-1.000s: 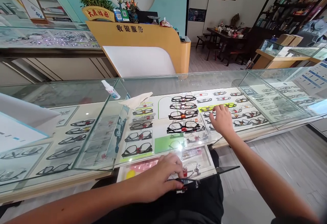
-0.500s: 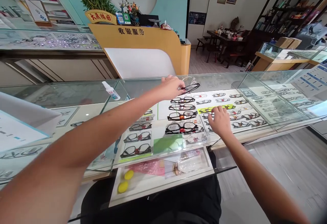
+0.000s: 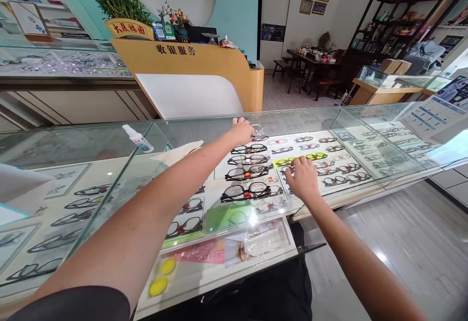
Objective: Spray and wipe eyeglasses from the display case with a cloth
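Observation:
My left hand [image 3: 242,130] reaches to the far side of the glass display counter. Its fingers are closed at one end of a pair of dark eyeglasses [image 3: 260,138], partly hidden by the hand, at the far end of a column of frames. Nearer to me in that column are several black-framed eyeglasses [image 3: 247,191] with red tags at the bridge. My right hand [image 3: 304,178] rests at the counter, fingers apart and slightly bent, holding nothing. Beneath and around it are rows of eyeglasses and a yellow-green strip [image 3: 318,156].
A white dropper-tip bottle [image 3: 138,139] lies on the glass to the left. An open drawer [image 3: 219,274] below the counter holds yellow discs and plastic packets. A printed card stand [image 3: 431,116] is on the right. Beyond is a wooden cashier desk [image 3: 204,57].
My left hand has lowered the dark eyeglasses from above the column to its far end. My right hand stays near the same rows. The view has shifted a little.

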The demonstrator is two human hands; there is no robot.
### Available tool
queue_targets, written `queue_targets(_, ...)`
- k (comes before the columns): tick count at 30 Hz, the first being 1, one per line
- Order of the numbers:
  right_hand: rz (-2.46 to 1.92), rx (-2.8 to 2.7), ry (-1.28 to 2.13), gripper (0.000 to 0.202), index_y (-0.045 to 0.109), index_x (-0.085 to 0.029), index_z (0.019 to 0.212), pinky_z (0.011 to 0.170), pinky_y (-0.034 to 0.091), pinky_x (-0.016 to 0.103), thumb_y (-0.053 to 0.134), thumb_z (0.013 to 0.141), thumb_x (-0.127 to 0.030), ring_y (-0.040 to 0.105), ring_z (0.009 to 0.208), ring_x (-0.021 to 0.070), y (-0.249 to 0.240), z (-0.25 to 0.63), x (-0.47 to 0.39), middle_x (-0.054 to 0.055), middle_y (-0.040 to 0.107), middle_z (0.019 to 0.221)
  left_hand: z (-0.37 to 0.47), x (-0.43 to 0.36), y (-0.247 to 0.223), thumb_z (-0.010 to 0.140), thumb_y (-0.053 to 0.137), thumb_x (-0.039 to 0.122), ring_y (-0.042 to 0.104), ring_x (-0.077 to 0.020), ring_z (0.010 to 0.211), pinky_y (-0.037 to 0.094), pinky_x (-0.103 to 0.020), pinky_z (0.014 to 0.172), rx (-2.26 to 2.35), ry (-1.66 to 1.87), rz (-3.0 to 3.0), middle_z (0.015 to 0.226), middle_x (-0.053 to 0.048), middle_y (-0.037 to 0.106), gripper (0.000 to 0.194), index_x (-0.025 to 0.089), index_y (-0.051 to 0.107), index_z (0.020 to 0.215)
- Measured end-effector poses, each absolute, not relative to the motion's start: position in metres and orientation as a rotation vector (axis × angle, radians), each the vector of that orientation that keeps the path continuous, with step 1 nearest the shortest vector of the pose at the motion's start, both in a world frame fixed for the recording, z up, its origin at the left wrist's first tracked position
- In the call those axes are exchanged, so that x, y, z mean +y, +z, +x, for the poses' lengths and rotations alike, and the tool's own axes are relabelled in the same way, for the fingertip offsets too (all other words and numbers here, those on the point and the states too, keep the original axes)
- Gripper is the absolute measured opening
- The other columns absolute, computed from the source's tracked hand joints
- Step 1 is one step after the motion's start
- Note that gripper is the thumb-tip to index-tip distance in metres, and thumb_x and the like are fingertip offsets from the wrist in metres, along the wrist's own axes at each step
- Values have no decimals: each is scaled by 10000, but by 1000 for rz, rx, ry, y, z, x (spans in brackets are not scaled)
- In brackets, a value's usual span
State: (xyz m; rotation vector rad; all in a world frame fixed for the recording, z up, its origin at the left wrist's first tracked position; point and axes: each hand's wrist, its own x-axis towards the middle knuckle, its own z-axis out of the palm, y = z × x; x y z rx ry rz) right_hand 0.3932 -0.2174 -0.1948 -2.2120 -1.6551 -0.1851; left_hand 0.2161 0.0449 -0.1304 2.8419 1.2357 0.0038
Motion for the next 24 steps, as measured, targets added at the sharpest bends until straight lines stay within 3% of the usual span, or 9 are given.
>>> queue_targets(5,-2223,-1658,-182,183,646,-204,1111,892,411,465,519,1069,-329,576,1092,349,-196,393,-217,160,688,1203,215,44,-136,882,723,409,480,-422,1308,325,-575,1107,1212,-15,2858,1215,-202,654,269,194,792,1028)
queue_targets(12,-2239,-1658,-165,188,649,-201,1117,916,419,476,516,1072,-326,583,1112,357,-193,391,-218,159,691,1210,215,50,-134,841,731,407,498,-393,1287,343,-527,1083,1211,-33,2842,1246,-186,710,391,205,666,1170)
queue_targets(18,-2246,-1655,-148,208,653,-192,1125,916,416,469,505,1079,-330,577,1111,347,-192,391,-218,161,682,1230,212,57,-138,932,665,539,503,-395,1304,327,-500,1077,1177,-46,2813,1170,-177,766,440,203,623,1214)
queue_targets(24,-2268,-1652,-128,218,661,-178,1151,933,411,450,523,1076,-328,577,1127,331,-192,391,-217,150,673,1244,204,54,-145,1001,623,496,479,-379,1345,303,-494,1101,1083,80,2888,1336,-203,707,402,188,611,1258)
